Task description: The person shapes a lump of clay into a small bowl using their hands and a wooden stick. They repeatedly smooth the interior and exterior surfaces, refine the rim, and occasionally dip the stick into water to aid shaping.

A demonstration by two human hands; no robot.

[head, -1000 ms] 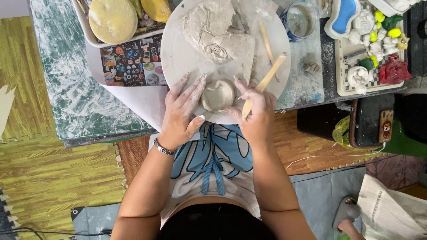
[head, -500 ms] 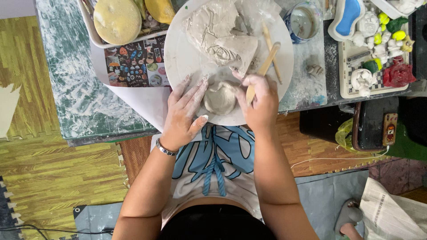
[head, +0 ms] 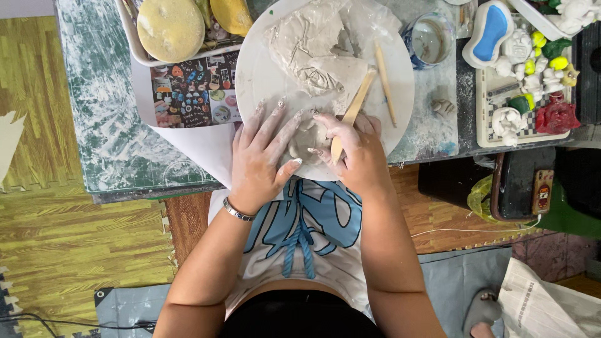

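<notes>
A small grey clay piece (head: pixel 308 139) sits at the near edge of a round white board (head: pixel 256 75). My left hand (head: pixel 261 156) lies flat against its left side with fingers spread and smeared with clay. My right hand (head: pixel 354 153) grips a flat wooden modelling tool (head: pixel 354 109) and touches the clay piece from the right; the tool's blade points away toward a large slab of grey clay (head: pixel 313 50). A second thin wooden stick (head: pixel 385 84) lies on the board to the right.
A tray with yellow sponges (head: pixel 172 28) stands at the back left, a picture sheet (head: pixel 191 91) beside it. A water cup (head: pixel 432 37) and a tray of small painted figures (head: pixel 532 81) are at the right. A black box (head: pixel 519 184) stands below the table's edge.
My right hand has drawn closer to the clay piece and tilted the wooden tool more upright. My left hand stays against the clay's left side.
</notes>
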